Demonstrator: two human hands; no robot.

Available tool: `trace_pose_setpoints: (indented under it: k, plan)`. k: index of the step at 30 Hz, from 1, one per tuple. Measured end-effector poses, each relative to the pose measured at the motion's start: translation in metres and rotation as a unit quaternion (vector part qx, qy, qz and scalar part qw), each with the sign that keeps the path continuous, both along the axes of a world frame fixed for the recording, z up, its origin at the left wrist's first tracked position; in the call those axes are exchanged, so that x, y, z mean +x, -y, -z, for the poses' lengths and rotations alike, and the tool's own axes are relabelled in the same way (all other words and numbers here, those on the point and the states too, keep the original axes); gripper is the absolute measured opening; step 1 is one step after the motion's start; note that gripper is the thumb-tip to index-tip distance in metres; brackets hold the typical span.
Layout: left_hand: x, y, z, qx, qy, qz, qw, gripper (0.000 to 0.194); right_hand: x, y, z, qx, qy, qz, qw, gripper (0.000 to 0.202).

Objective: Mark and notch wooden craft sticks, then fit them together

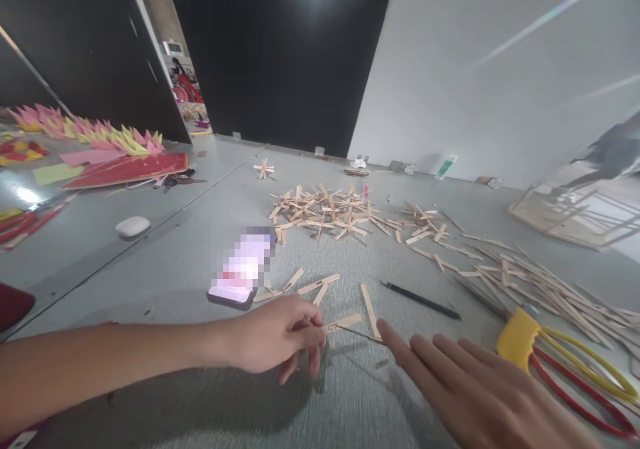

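Wooden stick (pixel 345 322) pinched by L hand (pixel 275 334), R hand (pixel 480 386) palm-down w/ fingers slightly spread, prob. touching thin rod (pixel 359 333).

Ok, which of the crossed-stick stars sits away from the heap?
The lone star beyond the phone, behind and left of the heap; the others lie tangled together in it.

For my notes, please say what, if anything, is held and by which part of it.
The left hand pinches a wooden stick by one end; how the right hand holds the thin rod is hidden.
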State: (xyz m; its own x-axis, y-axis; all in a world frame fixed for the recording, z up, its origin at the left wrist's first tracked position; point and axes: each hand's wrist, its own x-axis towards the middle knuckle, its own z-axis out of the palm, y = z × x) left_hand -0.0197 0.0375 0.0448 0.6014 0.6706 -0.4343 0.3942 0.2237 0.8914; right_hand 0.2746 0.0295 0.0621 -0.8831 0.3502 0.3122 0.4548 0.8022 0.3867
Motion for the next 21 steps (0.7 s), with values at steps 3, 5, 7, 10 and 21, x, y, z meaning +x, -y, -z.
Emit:
trace_pose_setpoints:
  k: [3,5,7,10,21]
  plan:
    - [-0.003,-0.006,0.014,-0.009,-0.005,0.014,1.000,0.040,-0.009,-0.003,0.010,0.025,0.025,0.036,0.999,0.052]
    - [-0.003,-0.007,0.019,-0.017,-0.009,0.017,1.000,0.042,-0.013,-0.002,0.019,0.012,0.022,0.046,0.999,0.045]
    - [-0.003,-0.008,0.022,-0.024,-0.010,0.017,1.000,0.043,-0.014,0.000,0.027,-0.005,0.012,0.043,0.999,0.045]
    - [-0.002,-0.009,0.023,-0.027,-0.007,0.014,1.000,0.042,-0.012,0.000,0.031,-0.006,0.020,0.034,0.999,0.052]
    - [-0.003,-0.005,0.025,-0.011,0.003,0.024,1.000,0.039,-0.007,-0.013,0.029,0.013,0.069,-0.025,0.997,0.041]
